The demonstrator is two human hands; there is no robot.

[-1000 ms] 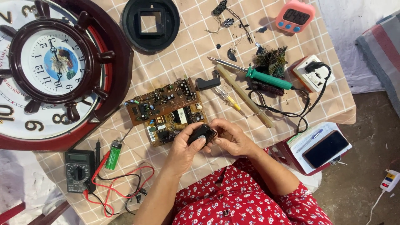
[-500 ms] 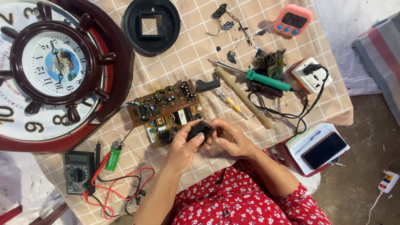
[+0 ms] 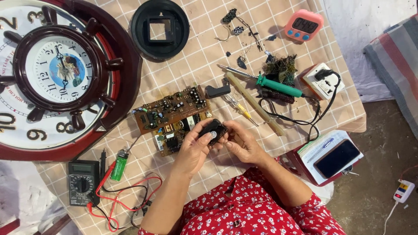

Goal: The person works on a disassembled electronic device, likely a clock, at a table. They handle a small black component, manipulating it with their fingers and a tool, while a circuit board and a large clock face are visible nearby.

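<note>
Both hands hold a small black box-shaped part over the near edge of a brown circuit board on the checked tablecloth. My left hand grips the part from the left, thumb on its top. My right hand pinches its right end with the fingertips. A green-handled soldering iron lies behind the hands, with a wooden stick and a small yellow screwdriver beside it.
A big round clock with a ship's-wheel frame fills the left. A black round cover lies at the back. Multimeter, green lighter and red leads sit front left. Pink timer, white socket, phone on a notebook at right.
The hands have turned the black part slightly and the left thumb now rests on top of it. Nothing else on the table has moved.
</note>
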